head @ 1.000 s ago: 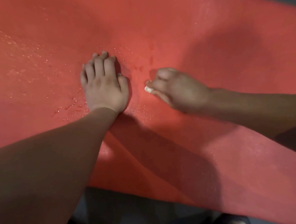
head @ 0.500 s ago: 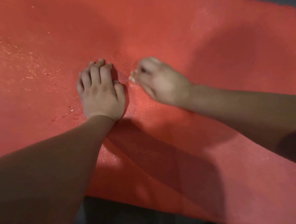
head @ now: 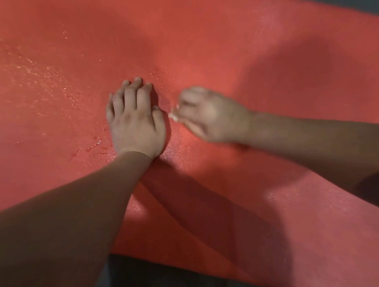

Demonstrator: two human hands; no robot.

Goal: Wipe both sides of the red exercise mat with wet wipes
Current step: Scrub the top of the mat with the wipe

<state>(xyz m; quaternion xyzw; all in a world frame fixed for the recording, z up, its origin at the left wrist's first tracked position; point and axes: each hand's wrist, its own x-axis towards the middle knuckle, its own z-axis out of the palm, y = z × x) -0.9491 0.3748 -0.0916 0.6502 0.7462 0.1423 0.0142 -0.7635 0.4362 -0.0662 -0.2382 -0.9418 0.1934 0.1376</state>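
I've got one red mat filling nearly the whole view, and it runs out of frame on the left, far and right sides, so I can't see its full length. Its near edge cuts across the bottom, with dark floor showing beyond it. A second sliver of floor sits past the far edge at the top right corner. The mat's surface ripples a little toward the near edge, and heavy shadows cover the middle and right.

Two bare forearms come in, one from the near left and one from the right, both cut off by the frame.

Two hands are on the mat, just beside each other but not touching. The left hand lies flat, fingers straight and close together, pressing down. The right hand is blurred, with its fingers curled in tight.

One scrap of white peeks out at the right hand's fingertips. I take it for the wet wipe, and most of it is hidden in the grip.

Wet droplets glisten left of the hands. There's open mat on the far side and to the right.
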